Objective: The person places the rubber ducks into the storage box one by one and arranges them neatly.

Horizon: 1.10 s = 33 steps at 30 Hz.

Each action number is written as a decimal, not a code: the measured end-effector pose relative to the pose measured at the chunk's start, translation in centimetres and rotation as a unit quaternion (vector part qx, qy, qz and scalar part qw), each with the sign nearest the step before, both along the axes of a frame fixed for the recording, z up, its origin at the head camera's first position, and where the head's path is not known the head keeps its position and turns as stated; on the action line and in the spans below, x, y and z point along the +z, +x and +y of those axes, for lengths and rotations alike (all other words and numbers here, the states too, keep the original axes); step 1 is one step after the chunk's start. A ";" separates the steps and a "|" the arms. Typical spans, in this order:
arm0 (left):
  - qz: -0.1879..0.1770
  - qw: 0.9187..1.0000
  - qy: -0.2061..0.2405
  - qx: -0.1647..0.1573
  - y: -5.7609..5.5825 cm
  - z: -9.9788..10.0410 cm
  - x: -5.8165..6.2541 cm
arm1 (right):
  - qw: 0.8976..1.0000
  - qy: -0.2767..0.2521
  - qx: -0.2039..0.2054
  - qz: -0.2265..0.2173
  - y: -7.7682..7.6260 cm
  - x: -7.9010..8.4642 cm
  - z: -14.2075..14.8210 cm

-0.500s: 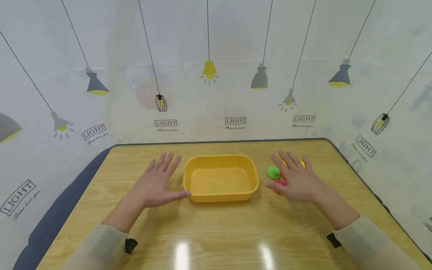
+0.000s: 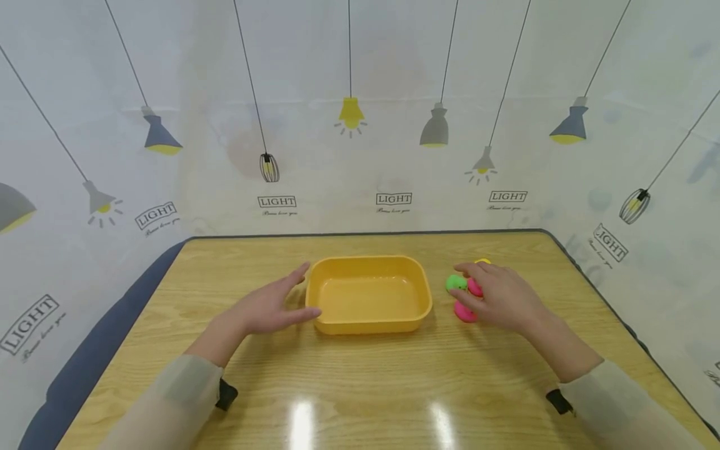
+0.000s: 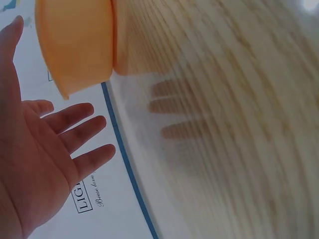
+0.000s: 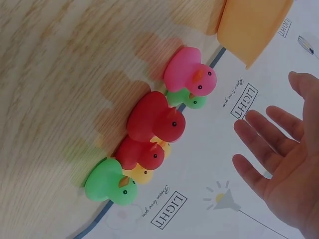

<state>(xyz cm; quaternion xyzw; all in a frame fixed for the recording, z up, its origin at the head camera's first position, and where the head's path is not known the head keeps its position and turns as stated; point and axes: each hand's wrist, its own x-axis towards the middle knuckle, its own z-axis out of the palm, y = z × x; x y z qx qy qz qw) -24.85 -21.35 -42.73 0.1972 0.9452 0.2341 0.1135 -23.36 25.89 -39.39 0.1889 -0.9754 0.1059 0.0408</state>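
Note:
My left hand (image 2: pixel 264 309) is beside the left end of a yellow plastic bin (image 2: pixel 365 327), its thumb tip right at the rim. In the left wrist view the palm (image 3: pixel 45 159) shows fingers loosely spread, holding nothing. My right hand (image 2: pixel 506 300) hovers over a cluster of small rubber ducks and partly covers them in the head view. In the right wrist view its fingers are relaxed and apart from the ducks. There the cluster has a pink duck (image 4: pixel 178 69), red ducks (image 4: pixel 144 117), green ducks (image 4: pixel 102 184) and yellow ducks (image 4: pixel 142 175).
The bin and ducks stand on a wood-grain table (image 2: pixel 360 375) with a dark edge. Behind it hangs a pale cloth (image 2: pixel 315 75) printed with lamps and the word LIGHT. Black bands (image 2: pixel 226 394) show at the sleeves.
Both hands had fingers spread flat; now the fingers bend and the hands turn inward. The left hand has moved slightly right; the right hand has lowered toward the ducks.

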 end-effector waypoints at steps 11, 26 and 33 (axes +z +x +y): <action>-0.030 0.999 0.012 0.002 -0.9 0.6 -0.8 | 1.000 0.013 -0.008 -0.002 0.3 -0.1 0.8; -0.064 0.998 0.023 0.013 -0.9 0.8 -0.9 | 0.999 -0.023 -0.037 -0.011 0.0 -0.5 4.1; -0.079 0.996 0.030 0.014 -0.9 0.9 -1.0 | 0.993 -0.090 -0.065 -0.031 -0.1 -1.5 7.4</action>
